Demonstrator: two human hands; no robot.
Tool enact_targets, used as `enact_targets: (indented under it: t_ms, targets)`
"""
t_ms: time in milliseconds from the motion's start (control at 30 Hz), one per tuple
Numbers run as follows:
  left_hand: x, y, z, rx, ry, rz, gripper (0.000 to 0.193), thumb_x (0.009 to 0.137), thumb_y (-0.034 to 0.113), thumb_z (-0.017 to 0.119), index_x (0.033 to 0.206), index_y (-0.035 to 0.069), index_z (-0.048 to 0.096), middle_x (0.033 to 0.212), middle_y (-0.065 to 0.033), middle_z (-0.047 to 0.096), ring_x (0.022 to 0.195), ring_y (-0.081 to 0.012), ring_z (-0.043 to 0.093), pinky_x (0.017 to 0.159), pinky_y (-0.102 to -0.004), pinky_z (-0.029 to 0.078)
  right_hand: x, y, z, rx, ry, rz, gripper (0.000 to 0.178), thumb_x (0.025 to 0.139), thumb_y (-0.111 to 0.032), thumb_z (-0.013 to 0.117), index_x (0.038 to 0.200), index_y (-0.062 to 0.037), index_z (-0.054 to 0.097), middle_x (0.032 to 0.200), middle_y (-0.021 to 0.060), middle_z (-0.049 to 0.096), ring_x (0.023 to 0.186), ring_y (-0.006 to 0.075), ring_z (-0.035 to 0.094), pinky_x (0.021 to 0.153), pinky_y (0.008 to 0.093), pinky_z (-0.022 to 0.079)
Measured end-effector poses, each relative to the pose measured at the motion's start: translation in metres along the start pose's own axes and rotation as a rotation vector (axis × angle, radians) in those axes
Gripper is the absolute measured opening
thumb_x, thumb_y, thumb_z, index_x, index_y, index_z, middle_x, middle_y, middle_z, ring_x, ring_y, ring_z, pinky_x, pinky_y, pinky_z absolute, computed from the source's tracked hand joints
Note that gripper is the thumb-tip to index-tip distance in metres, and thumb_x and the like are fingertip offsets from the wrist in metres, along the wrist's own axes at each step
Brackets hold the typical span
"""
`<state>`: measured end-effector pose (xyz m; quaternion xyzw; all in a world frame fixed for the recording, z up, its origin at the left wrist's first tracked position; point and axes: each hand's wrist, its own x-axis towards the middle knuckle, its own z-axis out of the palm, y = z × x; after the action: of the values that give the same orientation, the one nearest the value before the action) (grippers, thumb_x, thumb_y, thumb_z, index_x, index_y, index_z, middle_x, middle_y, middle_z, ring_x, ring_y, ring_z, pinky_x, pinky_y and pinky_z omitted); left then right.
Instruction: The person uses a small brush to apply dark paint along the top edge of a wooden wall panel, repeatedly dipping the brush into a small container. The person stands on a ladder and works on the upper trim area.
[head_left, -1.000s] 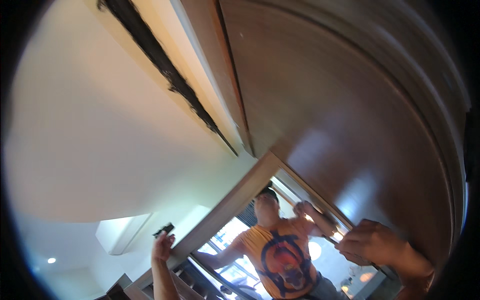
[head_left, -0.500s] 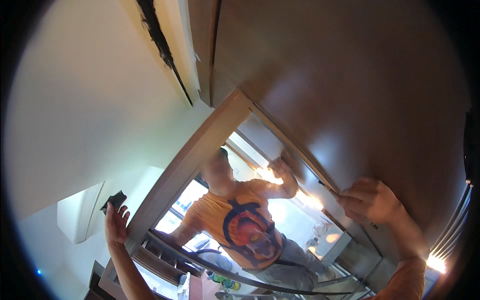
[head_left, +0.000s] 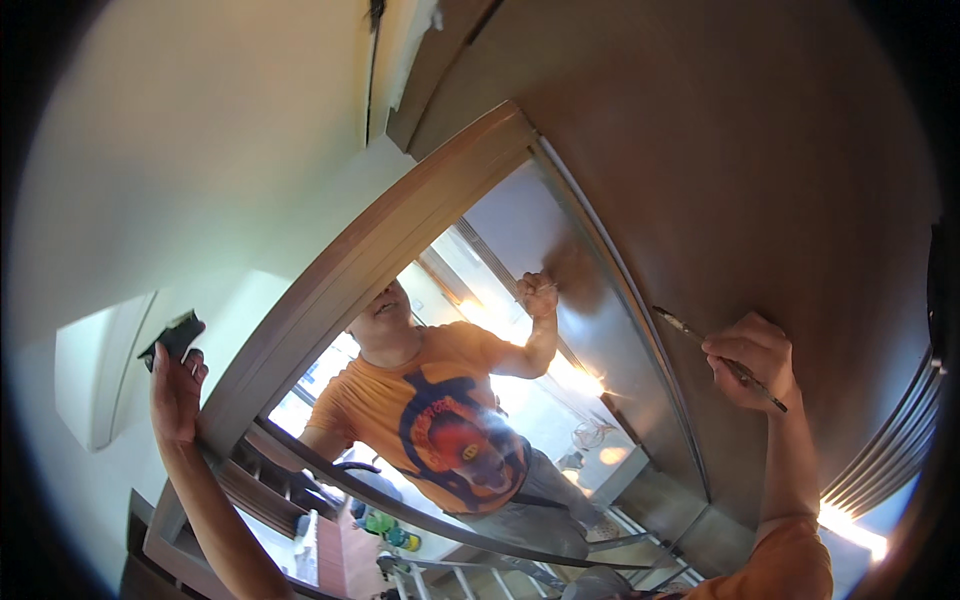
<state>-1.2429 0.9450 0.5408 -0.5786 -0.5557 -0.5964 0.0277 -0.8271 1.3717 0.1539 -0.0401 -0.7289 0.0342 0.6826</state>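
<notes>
At the right, my right hand (head_left: 752, 362) is closed around a slim paintbrush (head_left: 680, 322), its bristle end pointing up and left. The brush tip is over the brown panel (head_left: 790, 180), close to the edge of a mirror (head_left: 500, 215); I cannot tell whether it touches. My left hand (head_left: 178, 395) is raised at the left beside the wooden frame (head_left: 370, 235). Its fingers grip a small black block-like object (head_left: 175, 338), whose kind I cannot make out. The mirror reflects an orange T-shirt and a raised hand.
A white wall-mounted unit (head_left: 100, 370) is behind my left hand. Grooved trim (head_left: 885, 450) with a bright light curves along the lower right. A dark strip (head_left: 372, 70) runs along the upper pale surface. Reflected in the mirror are a ladder (head_left: 470, 580) and several floor items.
The brush has come away from the frame's edge and now shows along its length. My left hand and the black object sit further left and higher in view, as the whole view has shifted.
</notes>
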Motion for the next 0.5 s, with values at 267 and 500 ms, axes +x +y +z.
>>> enact_targets:
  t_ms: [267,500]
  targets:
    - [0.0,-0.003,0.009,0.063,0.03,0.067,0.046,0.106,0.036,0.06,0.131,-0.002,0.057,0.12,-0.0085,0.066,0.087,-0.0146,0.059,0.073,-0.0282,0.045,0.005,-0.01,0.018,0.03,0.065,0.259,0.021,0.076,0.01,0.073,0.094,-0.0005,0.074,0.091,0.0116,0.074,0.073,0.02,0.068,0.064,0.0312,0.053]
    - [-0.003,0.002,0.016,0.097,0.058,0.012,0.049,0.1,0.041,0.068,0.128,0.002,0.061,0.114,-0.005,0.069,0.089,-0.0134,0.062,0.071,-0.026,0.045,0.036,-0.02,-0.007,0.159,0.153,0.288,0.012,0.088,0.008,0.07,0.096,0.0013,0.074,0.092,0.0114,0.071,0.079,0.0124,0.066,0.062,0.0225,0.05]
